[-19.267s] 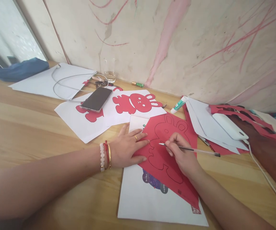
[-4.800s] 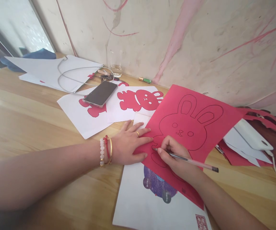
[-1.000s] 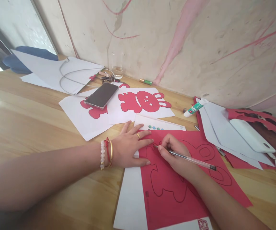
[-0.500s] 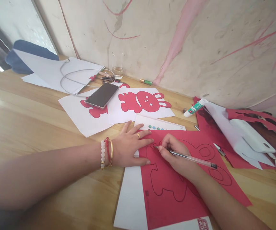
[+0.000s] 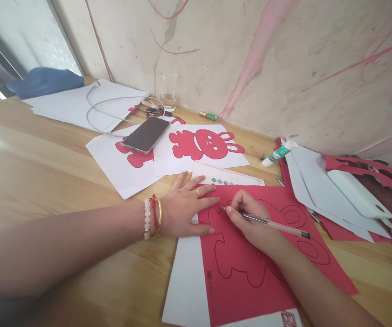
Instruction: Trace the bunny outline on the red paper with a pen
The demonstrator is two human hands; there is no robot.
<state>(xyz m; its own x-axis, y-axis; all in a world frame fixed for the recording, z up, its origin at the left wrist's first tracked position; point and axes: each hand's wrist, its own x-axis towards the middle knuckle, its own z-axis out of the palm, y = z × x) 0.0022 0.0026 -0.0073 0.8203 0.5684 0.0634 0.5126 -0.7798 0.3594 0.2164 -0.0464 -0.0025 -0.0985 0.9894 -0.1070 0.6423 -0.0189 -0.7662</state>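
Left hand [image 5: 185, 210]: fingers [image 5: 206, 198] spread flat and open, holding nothing, tips and thumb resting on the left edge of the red paper sheet [image 5: 247, 290]. Right hand [image 5: 250, 222]: fingers pinched shut on a clear ballpoint pen [image 5: 274, 225], tip touching the sheet just past the fingertips, on a dark rabbit outline [image 5: 222, 272]. Sheet lies under both hands, on a white sheet [image 5: 184, 281]. Beyond the left fingertips: printed red rabbit [image 5: 203, 144], phone [image 5: 145, 135]. Right of the right fingers: glue stick [image 5: 279, 153], white power bank [image 5: 359, 194].
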